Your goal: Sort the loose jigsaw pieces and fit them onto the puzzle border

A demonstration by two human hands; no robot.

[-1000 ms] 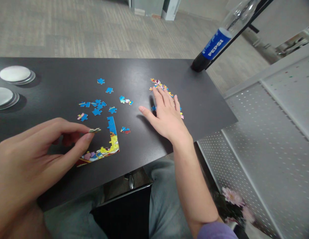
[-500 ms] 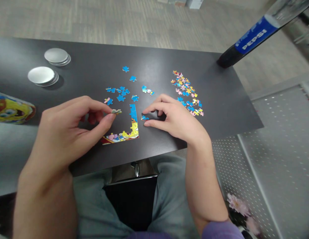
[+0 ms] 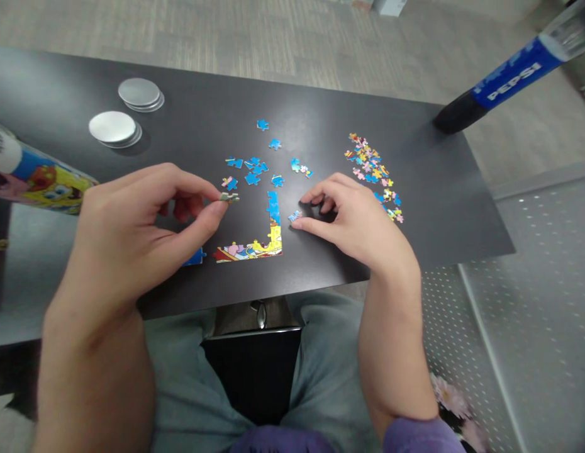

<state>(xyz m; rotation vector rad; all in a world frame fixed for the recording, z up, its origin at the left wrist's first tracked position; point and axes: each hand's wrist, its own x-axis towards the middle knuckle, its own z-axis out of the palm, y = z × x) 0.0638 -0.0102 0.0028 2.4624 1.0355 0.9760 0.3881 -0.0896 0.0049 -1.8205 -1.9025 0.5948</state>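
Note:
My left hand (image 3: 155, 220) pinches a jigsaw piece (image 3: 229, 197) between thumb and index finger, its pale edge towards me. Right of it lies a joined L-shaped strip of puzzle (image 3: 275, 233), blue at the top and yellow and multicoloured along the bottom. My right hand (image 3: 346, 217) rests beside that strip with thumb and index finger apart. A small light-blue and pink piece (image 3: 295, 216) is at its thumb tip; whether the thumb presses on it is unclear. Partly under my left hand shows another blue piece (image 3: 195, 258). Loose blue pieces (image 3: 253, 178) lie beyond the strip.
A heap of mixed pieces (image 3: 368, 163) spreads at the right. Two stacks of silver discs (image 3: 139, 92) stand at the back left, near a cartoon-printed cylinder (image 3: 47, 179). A Pepsi bottle (image 3: 514, 82) stands at the far right corner of the dark table (image 3: 202, 107).
The view has shifted, so the table's things appear farther right. My right fingers have spread a little, and the piece by my thumb shows more of its face. My left hand keeps its piece.

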